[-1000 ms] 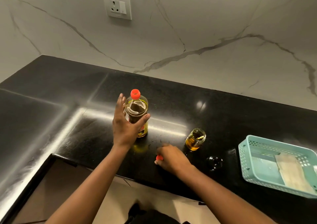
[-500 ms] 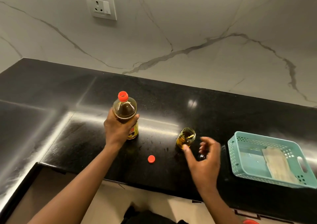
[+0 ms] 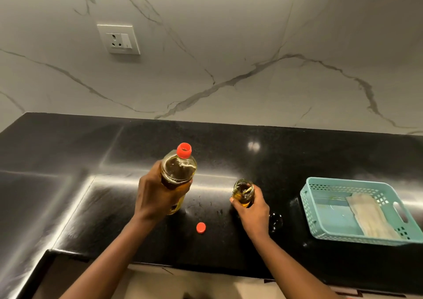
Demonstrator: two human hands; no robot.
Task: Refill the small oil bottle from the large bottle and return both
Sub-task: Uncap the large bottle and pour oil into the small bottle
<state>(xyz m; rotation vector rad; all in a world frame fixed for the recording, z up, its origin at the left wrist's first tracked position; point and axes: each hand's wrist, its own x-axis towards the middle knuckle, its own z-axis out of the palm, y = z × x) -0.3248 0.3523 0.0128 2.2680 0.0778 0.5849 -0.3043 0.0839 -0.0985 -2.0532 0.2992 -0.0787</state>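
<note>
The large oil bottle [image 3: 178,170] is clear plastic with golden oil and an open orange neck ring. My left hand [image 3: 155,193] grips its body and holds it slightly tilted, raised off the black counter [image 3: 229,147]. Its orange cap [image 3: 200,227] lies loose on the counter between my arms. The small glass bottle [image 3: 243,192], open and partly filled with oil, stands on the counter with my right hand [image 3: 254,211] wrapped around its lower part. A small dark lid [image 3: 275,221] lies just right of that hand.
A teal plastic basket [image 3: 325,232] with a folded cloth [image 3: 370,216] in it sits at the right. A wall socket [image 3: 119,39] is on the marble backsplash. The counter turns a corner at the left, and its front edge runs below my forearms.
My left hand has lifted the large bottle off the counter and tilted it. My right hand moved from the orange cap to the small bottle and now holds it.
</note>
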